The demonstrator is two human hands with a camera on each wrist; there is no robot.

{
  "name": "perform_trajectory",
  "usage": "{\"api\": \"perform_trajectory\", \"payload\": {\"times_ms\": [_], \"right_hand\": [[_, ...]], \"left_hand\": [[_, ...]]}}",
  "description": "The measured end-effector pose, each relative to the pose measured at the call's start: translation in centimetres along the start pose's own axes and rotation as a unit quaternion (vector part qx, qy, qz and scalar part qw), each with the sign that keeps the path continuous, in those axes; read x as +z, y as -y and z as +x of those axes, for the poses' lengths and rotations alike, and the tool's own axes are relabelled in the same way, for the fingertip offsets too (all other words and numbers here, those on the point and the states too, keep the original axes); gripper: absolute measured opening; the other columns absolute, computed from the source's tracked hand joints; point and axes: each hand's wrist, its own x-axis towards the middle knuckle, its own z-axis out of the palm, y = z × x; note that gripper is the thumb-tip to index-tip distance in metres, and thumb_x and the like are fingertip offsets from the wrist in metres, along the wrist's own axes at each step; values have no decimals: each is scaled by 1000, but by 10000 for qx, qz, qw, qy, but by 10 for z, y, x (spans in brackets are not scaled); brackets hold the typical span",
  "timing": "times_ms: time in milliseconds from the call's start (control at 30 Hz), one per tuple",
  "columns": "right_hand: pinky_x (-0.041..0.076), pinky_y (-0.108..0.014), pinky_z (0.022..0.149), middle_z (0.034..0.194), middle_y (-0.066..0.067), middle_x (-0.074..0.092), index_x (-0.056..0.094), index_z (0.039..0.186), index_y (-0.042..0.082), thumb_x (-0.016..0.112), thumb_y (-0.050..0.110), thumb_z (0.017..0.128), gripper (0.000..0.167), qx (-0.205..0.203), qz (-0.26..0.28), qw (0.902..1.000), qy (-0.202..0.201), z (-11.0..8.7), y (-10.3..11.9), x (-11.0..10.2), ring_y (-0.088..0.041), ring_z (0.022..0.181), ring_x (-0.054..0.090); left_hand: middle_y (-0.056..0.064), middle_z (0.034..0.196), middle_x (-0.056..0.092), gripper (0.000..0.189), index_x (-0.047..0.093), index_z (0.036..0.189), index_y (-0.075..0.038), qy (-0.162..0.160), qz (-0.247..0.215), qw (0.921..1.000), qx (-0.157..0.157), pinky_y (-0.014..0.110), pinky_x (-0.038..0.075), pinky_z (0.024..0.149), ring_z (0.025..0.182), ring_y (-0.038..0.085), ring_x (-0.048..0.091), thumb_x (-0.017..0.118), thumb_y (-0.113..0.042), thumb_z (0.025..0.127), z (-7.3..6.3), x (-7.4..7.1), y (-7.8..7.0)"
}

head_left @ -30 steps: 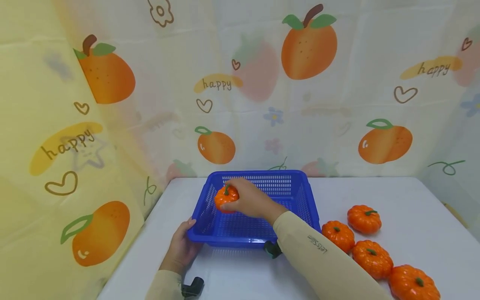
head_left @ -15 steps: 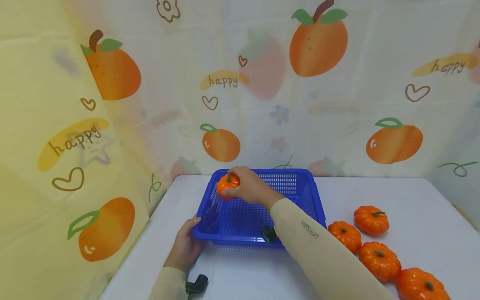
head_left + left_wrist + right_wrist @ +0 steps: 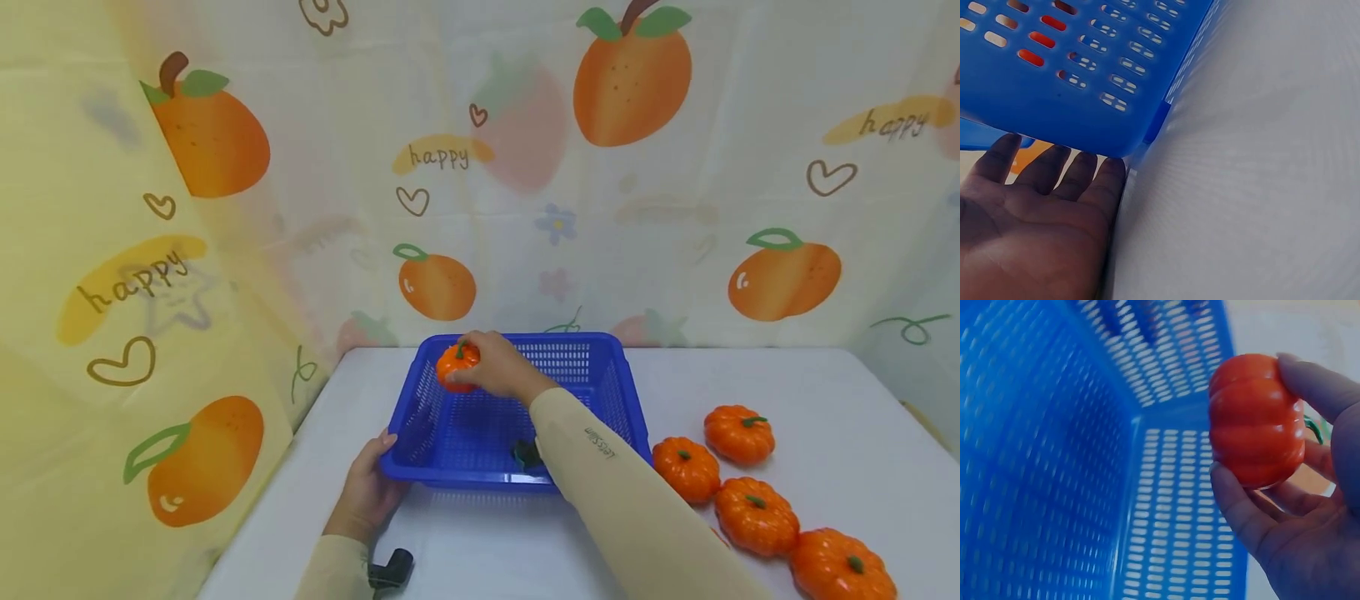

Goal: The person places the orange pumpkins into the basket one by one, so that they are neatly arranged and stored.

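Observation:
My right hand (image 3: 498, 367) holds a small orange toy pumpkin (image 3: 453, 367) with a green stem over the back left part of a blue plastic basket (image 3: 480, 477). In the right wrist view, thumb and fingers wrap the pumpkin (image 3: 1254, 419) from the sides, beside the basket's slotted wall (image 3: 1179, 519). My left hand (image 3: 371, 492) grips the basket's front left corner, thumb on the rim. From the left wrist, its fingers (image 3: 1075, 175) reach to the basket's lower edge, palm showing. The basket's visible floor bears no pumpkin.
To the right of the basket, several orange pumpkins (image 3: 757, 517) lie on the white table (image 3: 487, 542), one of them mostly hidden by my right sleeve (image 3: 622, 500). Behind stands a fruit-printed curtain (image 3: 525, 250). Black wrist camera mounts (image 3: 392, 569) show near my sleeves.
My right hand has risen with the pumpkin and drawn toward the basket's back rim. My left hand stays at the corner. The head view has shifted slightly.

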Motion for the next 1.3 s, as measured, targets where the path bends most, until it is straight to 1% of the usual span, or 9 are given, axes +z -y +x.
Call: {"api": "perform_trajectory", "payload": {"times_ms": [133,300,400,467,567,767,933,1067,1300], "right_hand": [[54,-41,102,130,-12,63,65,144,6,85,31,98,57,132,-174,9998,26,4,-7,5,-29,118,58],[52,-42,106,130,-9,64,66,145,10,87,30,96,58,237,-544,9971,468,6,-18,18,-27,119,58],[53,-42,105,129,-6,66,67,143,12,89,28,94,56,234,-519,9958,720,6,-24,23,-26,117,59],[53,-42,104,128,-5,67,68,143,13,90,28,93,56,301,-416,9956,780,8,-27,23,-25,116,60],[52,-44,106,130,-5,67,67,144,13,90,26,93,57,366,-399,9954,796,9,-30,22,-26,117,60],[48,-46,112,139,-10,65,62,150,10,87,18,95,61,572,-475,9946,728,10,-33,22,-30,125,59],[45,-48,115,145,-14,61,59,152,8,84,15,98,61,624,-574,9944,637,11,-30,20,-31,131,56],[45,-49,115,144,-14,61,60,151,7,84,15,98,58,589,-610,9945,612,10,-27,19,-32,131,56],[47,-50,113,145,-14,59,62,149,9,84,15,97,56,638,-457,9952,583,8,-26,18,-33,132,55]], "left_hand": [[14,142,62,53,49,151,-2,-55,41,10000,10,38,44,107,126,28,58,45,-26,105,2,1,-1],[18,152,54,65,32,162,4,2,9,10000,-42,40,45,110,134,31,54,43,-21,103,-1,1,-3],[19,156,50,71,23,166,5,21,1,10000,-51,40,46,111,137,32,53,43,-19,102,-5,1,-5],[19,156,51,71,24,166,4,2,16,10000,-70,40,47,110,136,31,55,44,-19,102,-7,1,-6],[20,155,52,71,25,166,4,-13,81,9999,-59,39,48,108,134,31,56,44,-19,102,-6,2,-8],[20,156,51,72,24,167,4,-76,196,9997,-111,38,48,107,134,31,55,42,-19,102,-5,4,-7],[20,158,51,73,24,167,4,-79,145,9998,-119,38,47,108,136,31,55,44,-20,102,-5,4,-7],[20,156,51,73,24,167,6,-47,55,9999,-92,38,47,108,133,30,56,45,-19,102,-4,3,-5],[20,154,53,71,26,166,5,-82,14,9999,-73,39,47,107,131,31,57,45,-19,102,-3,2,-3]]}}
